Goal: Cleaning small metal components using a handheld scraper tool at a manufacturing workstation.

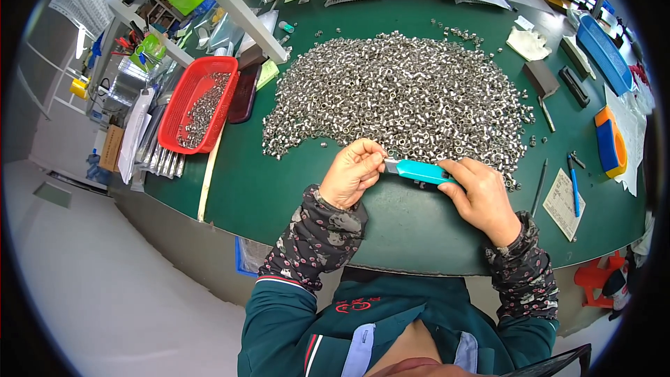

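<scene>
My right hand (481, 194) is closed round the handle of a teal utility knife (421, 171), held level above the front part of the table. Its metal blade end (391, 166) points left and meets the fingertips of my left hand (354, 172). That hand's thumb and forefinger are pinched together; whatever small piece sits between them is too hidden to name. Just beyond both hands spreads a broad heap of small shiny metal rings (398, 98).
A red plastic basket (169, 115) with more metal pieces stands on the left. On the right lie a blue pen (574, 188), a paper slip (560, 202), an orange-and-blue tape dispenser (611, 145) and a dark block (541, 79). A blue basket (601, 56) sits farther back.
</scene>
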Available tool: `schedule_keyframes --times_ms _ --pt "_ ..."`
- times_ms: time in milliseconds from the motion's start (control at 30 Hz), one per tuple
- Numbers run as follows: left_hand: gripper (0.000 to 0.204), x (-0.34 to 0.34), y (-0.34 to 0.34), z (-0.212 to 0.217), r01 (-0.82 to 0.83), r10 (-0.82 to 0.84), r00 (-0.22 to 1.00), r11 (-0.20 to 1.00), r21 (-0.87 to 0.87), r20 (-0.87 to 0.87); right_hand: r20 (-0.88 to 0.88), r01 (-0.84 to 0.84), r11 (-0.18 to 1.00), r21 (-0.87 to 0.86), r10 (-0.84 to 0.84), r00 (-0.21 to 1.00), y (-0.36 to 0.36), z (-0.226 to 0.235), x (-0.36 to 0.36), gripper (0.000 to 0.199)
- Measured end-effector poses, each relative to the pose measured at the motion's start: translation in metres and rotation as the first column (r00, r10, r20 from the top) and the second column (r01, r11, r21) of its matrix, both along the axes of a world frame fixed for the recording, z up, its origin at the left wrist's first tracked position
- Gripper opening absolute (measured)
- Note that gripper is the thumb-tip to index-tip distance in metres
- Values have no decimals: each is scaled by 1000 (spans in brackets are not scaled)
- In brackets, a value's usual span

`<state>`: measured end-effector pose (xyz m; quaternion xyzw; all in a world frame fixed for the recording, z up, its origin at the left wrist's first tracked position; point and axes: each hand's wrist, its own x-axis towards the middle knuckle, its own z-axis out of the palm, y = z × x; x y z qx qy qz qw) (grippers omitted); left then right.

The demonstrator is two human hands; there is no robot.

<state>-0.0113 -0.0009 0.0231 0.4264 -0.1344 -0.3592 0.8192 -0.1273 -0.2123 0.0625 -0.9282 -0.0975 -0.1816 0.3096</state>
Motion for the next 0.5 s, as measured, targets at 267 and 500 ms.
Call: schedule_keyframes --times_ms 267,500 --pt "8 2 1 -1 34 -34 999 999 -10 -8 148 5 992 -124 13 989 -2 -1 2 34" --pt "9 0 -1 1 -18 17 995 1000 -11 -99 262 32 989 -144 7 965 -6 4 2 35"
